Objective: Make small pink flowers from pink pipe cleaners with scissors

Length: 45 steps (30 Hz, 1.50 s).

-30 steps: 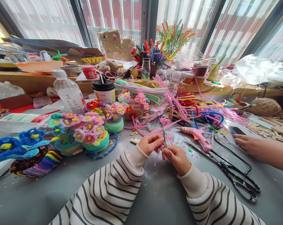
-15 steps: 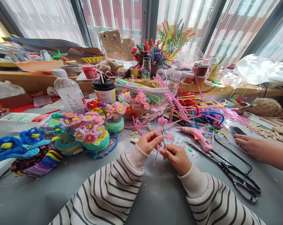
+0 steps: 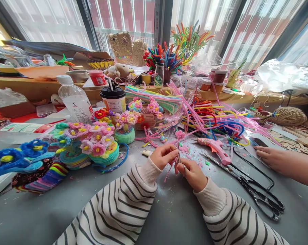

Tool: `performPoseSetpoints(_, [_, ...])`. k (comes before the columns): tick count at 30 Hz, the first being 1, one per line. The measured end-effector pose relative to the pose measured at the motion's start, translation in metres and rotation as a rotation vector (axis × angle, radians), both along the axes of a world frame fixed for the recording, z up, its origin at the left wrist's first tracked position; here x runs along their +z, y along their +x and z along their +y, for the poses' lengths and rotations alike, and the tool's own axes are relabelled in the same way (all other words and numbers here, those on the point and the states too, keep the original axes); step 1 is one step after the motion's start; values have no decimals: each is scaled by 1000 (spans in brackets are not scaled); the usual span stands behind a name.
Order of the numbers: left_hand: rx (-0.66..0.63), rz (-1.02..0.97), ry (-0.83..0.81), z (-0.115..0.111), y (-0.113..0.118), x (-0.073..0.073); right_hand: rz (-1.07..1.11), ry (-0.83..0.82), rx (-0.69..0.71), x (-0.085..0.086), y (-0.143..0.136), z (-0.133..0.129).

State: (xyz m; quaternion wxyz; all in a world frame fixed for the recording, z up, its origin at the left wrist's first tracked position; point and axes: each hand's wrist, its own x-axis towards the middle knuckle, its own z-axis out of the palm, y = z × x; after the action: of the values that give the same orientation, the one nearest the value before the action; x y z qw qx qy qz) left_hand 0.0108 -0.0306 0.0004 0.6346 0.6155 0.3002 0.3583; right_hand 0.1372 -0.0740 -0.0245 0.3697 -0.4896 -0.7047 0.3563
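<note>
Above the middle of the table my left hand [image 3: 164, 156] is closed, with thumb and fingers pinching a pink pipe cleaner [image 3: 166, 176] whose tail hangs below the fingertips. My right hand [image 3: 193, 173] wraps round a small pair of scissors [image 3: 179, 153], their thin blades pointing up and away beside the left fingertips. Whether the blades touch the pipe cleaner is hidden by the fingers. Just beyond the hands is a small pink fuzzy flower [image 3: 180, 134]. Pink fuzzy trimmings [image 3: 186, 149] lie scattered near it.
Pipe-cleaner flower pots [image 3: 104, 156] stand at left, beside a water bottle [image 3: 76, 102] and lidded cup [image 3: 113, 98]. At right lie a pink glue gun [image 3: 216, 148] and large black-handled scissors [image 3: 261, 197]. Another person's hand [image 3: 273, 156] rests by a phone. Loose pipe cleaners [image 3: 202, 117] pile behind.
The pink flower has shifted slightly right and toward me. The scissor blades stand more upright, and the pink tail under my left hand has swung a little left. The other person's hand stays put.
</note>
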Motion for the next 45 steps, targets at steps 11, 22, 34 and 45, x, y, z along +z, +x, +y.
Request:
performPoseSetpoints(11, [-3,-3,5,1,1,2,91,-40,34,-3,0,1])
performPoseSetpoints(22, [14,36,8,1,0,3,25,-18,-9,-1,1,1])
performPoseSetpoints(34, [80,9,79,1,0,-2,119,-62,92,-5,1,1])
performPoseSetpoints(45, [106,34,95,2,0,-3,35,4,33,-2,-1,0])
